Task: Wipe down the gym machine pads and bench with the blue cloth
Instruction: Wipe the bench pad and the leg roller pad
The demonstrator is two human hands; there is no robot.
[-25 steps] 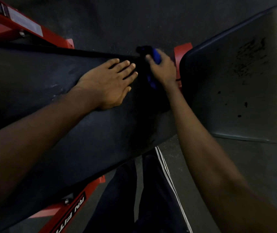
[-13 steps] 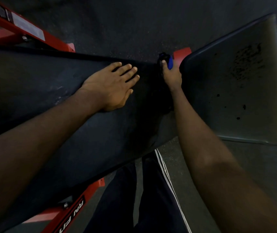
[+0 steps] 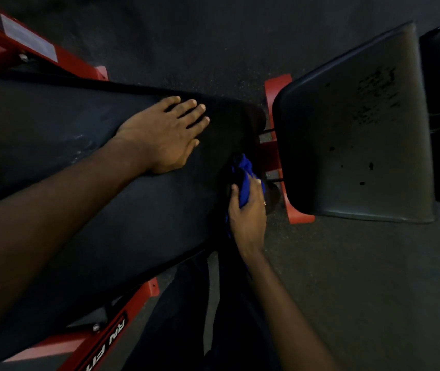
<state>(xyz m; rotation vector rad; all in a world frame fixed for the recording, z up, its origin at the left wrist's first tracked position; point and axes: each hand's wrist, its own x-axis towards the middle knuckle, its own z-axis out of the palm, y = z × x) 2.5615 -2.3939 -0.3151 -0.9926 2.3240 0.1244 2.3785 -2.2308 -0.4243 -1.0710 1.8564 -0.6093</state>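
Blue cloth [image 3: 244, 180] bunched under right hand [image 3: 248, 214], bench [image 3: 106, 210] end

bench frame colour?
Red, with white lettering on the near rail; the bench frame shows best in the head view.

A dark, finely speckled floor [image 3: 186, 36] is seen throughout, and the scene is dimly lit. Red metal frame members [image 3: 90, 69] are set on it at the upper left, one marked with a pale label [image 3: 29, 40]. White lettering [image 3: 114, 337] is printed on a black strip at the lower left.
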